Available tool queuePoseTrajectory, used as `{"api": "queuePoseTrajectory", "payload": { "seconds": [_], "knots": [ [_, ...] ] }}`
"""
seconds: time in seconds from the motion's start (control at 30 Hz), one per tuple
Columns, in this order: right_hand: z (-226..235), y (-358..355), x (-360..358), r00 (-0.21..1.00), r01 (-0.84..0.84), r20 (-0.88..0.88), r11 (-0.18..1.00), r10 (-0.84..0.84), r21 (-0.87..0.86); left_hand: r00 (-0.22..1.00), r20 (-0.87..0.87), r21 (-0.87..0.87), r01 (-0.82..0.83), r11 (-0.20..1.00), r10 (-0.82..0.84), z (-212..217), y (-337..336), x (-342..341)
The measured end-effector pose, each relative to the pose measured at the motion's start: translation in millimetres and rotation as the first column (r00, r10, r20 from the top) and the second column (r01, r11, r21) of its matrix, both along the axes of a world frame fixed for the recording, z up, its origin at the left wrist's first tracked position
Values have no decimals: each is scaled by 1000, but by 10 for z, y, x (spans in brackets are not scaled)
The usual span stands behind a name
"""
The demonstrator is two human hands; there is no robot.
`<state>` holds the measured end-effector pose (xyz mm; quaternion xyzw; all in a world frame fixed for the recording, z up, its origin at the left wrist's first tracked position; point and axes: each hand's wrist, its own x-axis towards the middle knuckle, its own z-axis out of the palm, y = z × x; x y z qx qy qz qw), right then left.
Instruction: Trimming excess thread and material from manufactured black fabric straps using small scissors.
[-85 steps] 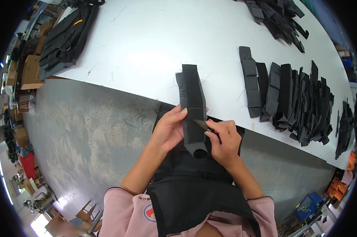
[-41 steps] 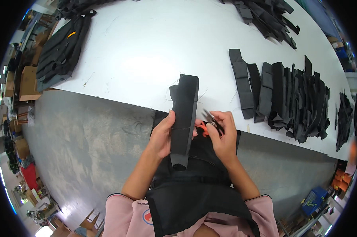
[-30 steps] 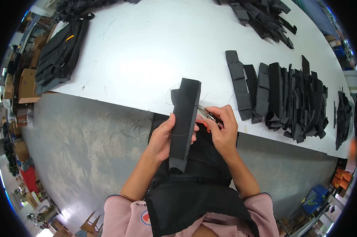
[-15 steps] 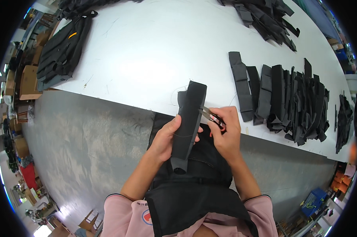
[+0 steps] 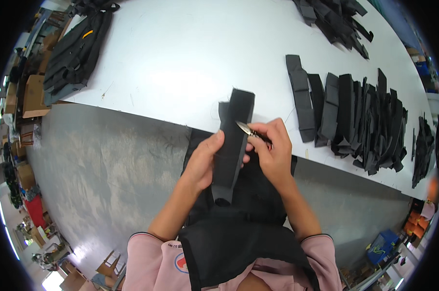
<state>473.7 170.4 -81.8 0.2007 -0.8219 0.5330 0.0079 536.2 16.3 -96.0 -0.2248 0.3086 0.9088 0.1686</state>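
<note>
A long black fabric strip [image 5: 233, 140], folded or doubled, stands lengthwise in front of me, its far end over the edge of the white table. My left hand [image 5: 206, 157] grips it, thumb on the left side and fingertips showing at the right edge. In my right hand [image 5: 274, 148] are small thread snips [image 5: 248, 130], pointed blades close together and lying over the strip's face. The right fingers curl round the handles, so these are mostly hidden. Frayed thread ends stick out at the strip's far edge.
The white table [image 5: 171, 63] runs across in front. To the right lies a row of similar black strips [image 5: 345, 111], with further piles at the far right [image 5: 422, 150] and back [image 5: 333, 19]. A black backpack [image 5: 79, 56] rests at the left. Cardboard boxes [image 5: 35, 94] stand beyond it.
The snips have moved from the strip's right edge onto its face, and their blades have closed. The strip and both hands have shifted slightly away from me. The thread across the strip no longer shows.
</note>
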Motion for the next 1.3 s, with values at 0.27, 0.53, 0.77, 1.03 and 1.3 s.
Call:
{"api": "queuePoseTrajectory", "payload": {
  "seconds": [0.27,0.53,0.77,1.03,1.3],
  "knots": [
    [-109,100,302,886,-38,441,971,142,-235,958,88,333,-286,899,272,-265,-126,-5],
    [-47,-45,406,924,-246,262,957,280,-156,965,39,487,-245,838,260,-280,35,26],
    [-100,-121,475,947,-276,125,949,296,-151,971,7,548,-205,811,240,-322,125,35],
    [-131,-153,501,964,-264,-9,960,264,-91,971,-44,521,-177,835,234,-341,164,36],
    [-76,-102,510,961,-263,59,960,270,-96,975,-9,535,-182,825,222,-334,166,18]
  ]
}}
